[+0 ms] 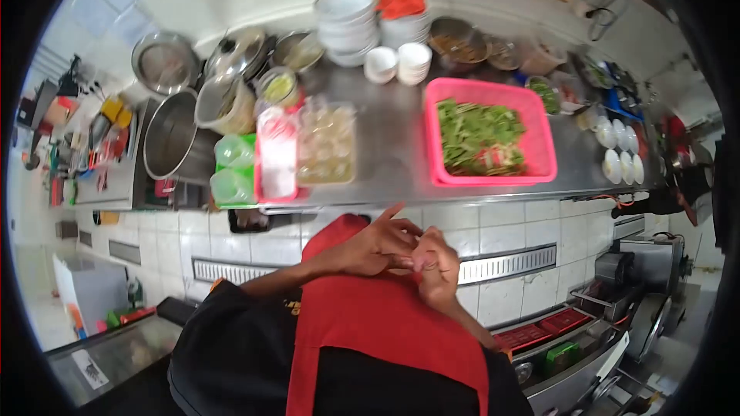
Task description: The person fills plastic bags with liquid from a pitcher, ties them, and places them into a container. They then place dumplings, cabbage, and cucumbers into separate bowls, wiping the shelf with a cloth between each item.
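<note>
The largest thing here is the long stainless steel counter (389, 154), which stands in front of the person and carries many vessels. The person wears a bright red cloth apron (370, 300) over a black garment, and two bare forearms meet before it, on the near side of the counter's edge.

The step in hand, as I judge it, is a small action of the fingers themselves, since both hands are together and away from the food. Any reach to the counter would call for the hands to part and to go forward over the edge.

Ahead and a little to the right of the hands, on the counter, is the bright pink rectangular plastic basin (549, 158). It holds a loose heap of cut green leaves (478, 131), with pale stems among them and some red at the near right part; the heap leaves some pink floor visible on the right. Ahead and to the left stands a clear rectangular plastic container (327, 182), in which pale round pieces lie close together; what they are, I cannot tell. A narrow pink tray (270, 199) is just beside it, on its left.

The left hand (375, 250) is loosely open, one finger stretched toward the counter. The right hand (437, 266) has its fingers bent and touches the left fingers. Whether something small is pinched between them, I cannot tell.
</note>
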Available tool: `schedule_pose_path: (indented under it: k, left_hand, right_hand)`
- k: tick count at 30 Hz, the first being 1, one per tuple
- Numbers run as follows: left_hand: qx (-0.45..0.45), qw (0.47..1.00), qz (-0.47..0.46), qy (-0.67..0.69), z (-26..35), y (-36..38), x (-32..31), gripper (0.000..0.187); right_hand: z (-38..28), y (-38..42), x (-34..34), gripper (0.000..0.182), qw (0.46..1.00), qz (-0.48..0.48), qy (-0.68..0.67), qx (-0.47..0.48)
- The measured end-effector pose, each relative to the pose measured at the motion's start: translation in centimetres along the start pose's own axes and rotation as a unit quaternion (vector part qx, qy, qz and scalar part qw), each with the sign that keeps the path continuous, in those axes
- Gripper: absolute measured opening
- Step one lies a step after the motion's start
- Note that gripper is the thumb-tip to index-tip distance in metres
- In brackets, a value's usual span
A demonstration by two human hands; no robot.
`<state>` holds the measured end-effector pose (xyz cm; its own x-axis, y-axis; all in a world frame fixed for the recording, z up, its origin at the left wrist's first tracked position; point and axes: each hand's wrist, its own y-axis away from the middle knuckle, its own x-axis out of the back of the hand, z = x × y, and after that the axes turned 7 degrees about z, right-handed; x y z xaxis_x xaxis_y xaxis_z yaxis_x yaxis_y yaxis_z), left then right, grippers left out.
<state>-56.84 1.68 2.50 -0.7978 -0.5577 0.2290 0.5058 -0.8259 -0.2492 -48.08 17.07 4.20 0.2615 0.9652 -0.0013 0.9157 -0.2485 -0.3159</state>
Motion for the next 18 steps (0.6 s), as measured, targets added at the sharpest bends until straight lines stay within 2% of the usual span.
schedule_pose_path:
  k: [1,3,4,6,7,8,9,10,11,12,14,16,17,18]
  left_hand:
    - [0.007,0.999,-0.022,0.049,-0.6,0.7,1.1,0.007]
    - [0.015,0.997,-0.034,0.063,-1.9,2.3,3.0,0.007]
    - [0.010,0.997,-0.048,0.065,-2.3,3.2,3.6,0.008]
    - [0.006,0.996,-0.058,0.068,-2.6,4.0,5.4,0.005]
    - [-0.030,0.999,-0.027,-0.011,-2.9,4.1,6.4,0.004]
    - [-0.068,0.993,0.005,-0.093,-3.0,4.0,7.4,0.012]
    - [-0.078,0.980,0.059,-0.173,-2.8,4.0,8.6,0.019]
    - [-0.078,0.980,0.055,-0.172,-3.4,4.0,9.9,0.019]
    - [-0.064,0.972,0.142,-0.178,-4.3,3.8,11.5,0.019]
    - [-0.051,0.955,0.230,-0.182,-5.3,3.7,12.9,0.019]
    - [0.012,0.928,0.203,-0.313,-7.1,4.0,16.0,0.014]
    - [0.046,0.919,0.194,-0.339,-9.7,3.7,17.5,0.007]
    - [0.049,0.912,0.199,-0.356,-11.1,3.4,18.1,0.007]
    - [0.044,0.912,0.195,-0.359,-11.9,3.0,18.8,0.007]
  right_hand:
    - [-0.1,-0.2,-1.3,0.043,1.000,-0.010,0.013,-0.003]
    - [-0.4,-0.6,-3.8,0.048,0.999,-0.019,0.030,-0.007]
    - [-0.1,-0.5,-4.5,0.040,0.997,-0.036,0.053,0.035]
    - [-0.2,-0.8,-6.4,0.040,0.996,-0.033,0.060,0.051]
    - [0.6,-0.4,-7.1,0.037,0.997,-0.011,0.054,0.048]
    - [0.4,-0.4,-8.0,0.037,0.997,-0.010,0.056,0.046]
    - [0.0,-0.5,-8.9,0.032,0.992,0.100,0.062,-0.053]
    - [-0.3,-0.6,-9.7,0.027,0.964,0.211,0.063,-0.152]
    - [0.6,-0.3,-9.2,0.020,0.945,0.288,0.051,-0.143]
    - [1.6,-0.1,-8.1,0.021,0.933,0.332,-0.002,-0.136]
    - [4.4,1.1,-5.2,0.020,0.899,0.413,0.000,-0.145]
    - [8.4,4.2,-2.0,0.017,0.880,0.432,0.080,-0.184]
    - [10.6,6.3,-0.5,0.015,0.863,0.416,0.165,-0.233]
    - [13.5,9.2,1.0,0.016,0.875,0.382,0.184,-0.234]
